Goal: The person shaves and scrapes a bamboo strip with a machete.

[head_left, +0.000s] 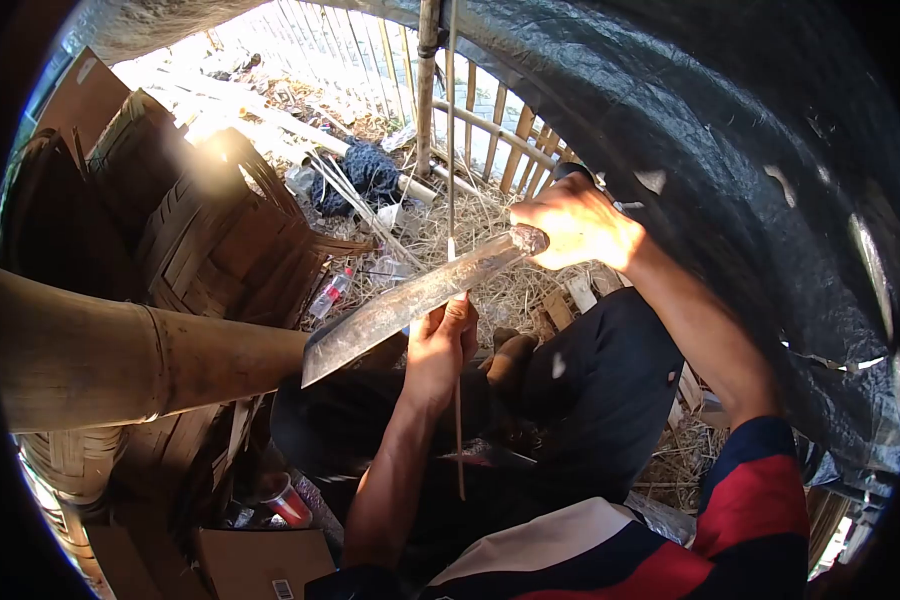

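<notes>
My right hand (580,225) is wrapped round the handle of a machete (400,305). Its broad, worn blade slants down to the left, with the squared tip over my knee. A thin bamboo strip (452,130) runs nearly upright through the view. My left hand (438,345) is closed round this strip just below the blade. The blade crosses the strip right above my fingers; whether its edge bites in, I cannot tell. Below my left hand, the strip's lower end (460,460) hangs in front of my dark trousers. A bit of blue shows beside my left fingers.
A thick bamboo pole (80,350) juts in from the left. Behind it stand woven bamboo baskets (210,240). A black tarp (730,180) closes the right side. Straw, a plastic bottle (330,292) and dark cloth (360,180) litter the ground. Cardboard (260,565) and a red cup (290,505) lie lower left.
</notes>
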`<state>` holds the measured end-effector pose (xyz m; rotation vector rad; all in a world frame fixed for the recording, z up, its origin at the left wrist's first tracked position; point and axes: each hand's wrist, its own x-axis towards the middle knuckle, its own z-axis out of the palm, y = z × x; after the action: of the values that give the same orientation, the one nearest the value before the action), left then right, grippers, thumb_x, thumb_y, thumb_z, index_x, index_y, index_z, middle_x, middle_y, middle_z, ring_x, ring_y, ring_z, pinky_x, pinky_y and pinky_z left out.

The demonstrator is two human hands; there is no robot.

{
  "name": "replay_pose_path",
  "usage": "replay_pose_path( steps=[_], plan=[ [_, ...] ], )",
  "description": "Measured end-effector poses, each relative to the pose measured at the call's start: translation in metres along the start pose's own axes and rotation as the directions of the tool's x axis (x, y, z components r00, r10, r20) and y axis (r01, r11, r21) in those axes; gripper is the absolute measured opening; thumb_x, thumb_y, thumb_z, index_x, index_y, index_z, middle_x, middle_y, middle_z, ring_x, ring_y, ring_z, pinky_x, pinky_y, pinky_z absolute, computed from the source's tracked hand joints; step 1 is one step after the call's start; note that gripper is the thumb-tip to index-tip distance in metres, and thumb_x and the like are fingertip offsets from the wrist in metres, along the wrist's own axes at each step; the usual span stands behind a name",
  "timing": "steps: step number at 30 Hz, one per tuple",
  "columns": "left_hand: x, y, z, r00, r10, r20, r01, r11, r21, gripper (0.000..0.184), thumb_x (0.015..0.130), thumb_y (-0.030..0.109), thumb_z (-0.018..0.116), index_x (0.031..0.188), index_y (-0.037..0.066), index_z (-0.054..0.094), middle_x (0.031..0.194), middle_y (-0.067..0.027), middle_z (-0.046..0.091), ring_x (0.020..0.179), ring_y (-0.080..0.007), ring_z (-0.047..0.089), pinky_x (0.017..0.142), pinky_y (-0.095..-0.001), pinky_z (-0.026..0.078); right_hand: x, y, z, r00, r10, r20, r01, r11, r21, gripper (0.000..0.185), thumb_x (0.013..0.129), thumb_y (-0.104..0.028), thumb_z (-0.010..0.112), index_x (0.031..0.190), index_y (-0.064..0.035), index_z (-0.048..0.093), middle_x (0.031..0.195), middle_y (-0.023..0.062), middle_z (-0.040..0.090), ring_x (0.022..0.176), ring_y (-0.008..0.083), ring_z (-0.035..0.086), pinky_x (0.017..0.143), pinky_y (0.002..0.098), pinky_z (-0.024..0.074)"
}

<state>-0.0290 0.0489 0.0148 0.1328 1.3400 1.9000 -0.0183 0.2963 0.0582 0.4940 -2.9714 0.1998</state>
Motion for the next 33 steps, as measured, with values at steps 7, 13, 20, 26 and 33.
replay_pose_path(
  steps=[7,13,20,26,33],
  plan=[
    [0.000,-0.007,-0.003,1.000,-0.003,0.025,0.005,0.996,-0.084,0.026,0.097,0.028,0.054,0.086,0.006,0.056,0.063,0.0059,0.036,0.053,-0.0050,0.029,0.049,-0.0224,0.024,0.000,0.004,0.002,0.989,-0.071,-0.128,0.073,0.997,0.004,0.042,0.052,-0.021,0.074,0.088,-0.0079,0.059,0.068,0.0072,0.051,0.062,0.0275,0.055,0.055,0.0400,0.0444],
    [0.000,-0.005,-0.001,0.998,-0.064,-0.004,0.064,0.998,0.018,0.031,0.100,0.029,0.049,0.074,0.011,0.047,0.060,0.0071,0.032,0.051,-0.0042,0.026,0.046,-0.0224,0.021,0.004,-0.001,-0.003,0.984,-0.103,-0.148,0.105,0.994,0.006,0.034,0.054,-0.018,0.070,0.082,-0.0065,0.055,0.068,0.0074,0.051,0.064,0.0271,0.055,0.056,0.0394,0.0457],
    [0.000,-0.013,-0.009,0.998,-0.047,0.042,0.048,0.999,-0.018,0.035,0.100,0.032,0.048,0.070,0.015,0.046,0.061,0.0083,0.033,0.051,-0.0024,0.026,0.045,-0.0214,0.021,0.001,-0.001,0.004,0.984,-0.088,-0.152,0.087,0.996,-0.009,0.029,0.057,-0.018,0.069,0.078,-0.0056,0.053,0.069,0.0079,0.051,0.065,0.0268,0.055,0.056,0.0392,0.0453],
    [-0.002,-0.014,-0.011,0.998,-0.047,0.033,0.047,0.999,-0.002,0.034,0.099,0.033,0.050,0.071,0.015,0.048,0.062,0.0084,0.034,0.052,-0.0027,0.027,0.046,-0.0217,0.022,0.002,0.001,0.007,0.969,-0.134,-0.209,0.142,0.990,0.024,0.036,0.057,-0.019,0.072,0.086,-0.0039,0.057,0.072,0.0096,0.053,0.068,0.0281,0.056,0.060,0.0391,0.0472],
    [-0.006,-0.009,-0.008,0.993,-0.113,-0.021,0.113,0.994,0.008,0.034,0.099,0.030,0.049,0.070,0.015,0.043,0.060,0.0076,0.030,0.049,-0.0030,0.023,0.044,-0.0226,0.017,0.003,-0.008,0.004,0.997,-0.016,-0.074,0.016,1.000,-0.001,0.046,0.054,-0.023,0.075,0.094,-0.0039,0.060,0.075,0.0095,0.056,0.076,0.0281,0.058,0.065,0.0402,0.0488]
  ],
)
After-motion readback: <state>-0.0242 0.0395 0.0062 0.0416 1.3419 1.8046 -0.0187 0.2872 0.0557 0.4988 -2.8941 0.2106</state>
